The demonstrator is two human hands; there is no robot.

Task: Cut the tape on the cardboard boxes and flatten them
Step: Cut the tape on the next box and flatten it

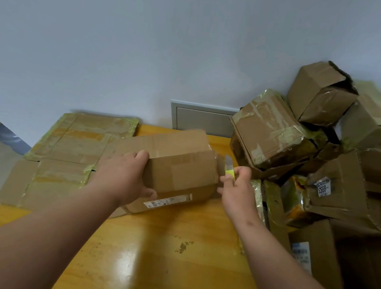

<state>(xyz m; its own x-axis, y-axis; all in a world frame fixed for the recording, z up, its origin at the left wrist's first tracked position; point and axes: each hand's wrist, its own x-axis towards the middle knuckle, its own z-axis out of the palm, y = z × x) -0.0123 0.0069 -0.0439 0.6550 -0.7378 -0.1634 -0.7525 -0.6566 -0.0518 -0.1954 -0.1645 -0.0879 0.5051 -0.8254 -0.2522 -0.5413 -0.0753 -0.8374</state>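
A brown cardboard box (180, 173) lies on the wooden table (153, 251), its far flap raised and a white label on its near side. My left hand (123, 177) grips the box's left end, fingers over the top and thumb on the near side. My right hand (236, 189) holds a yellow utility knife (229, 169) at the box's right end, with the blade pointing up and away next to the box's taped right edge.
Flattened cardboard sheets (70, 155) with yellowish tape lie on the left of the table. A heap of taped boxes (321, 143) fills the right side up to the wall. A grey wall panel (200, 117) sits behind the table.
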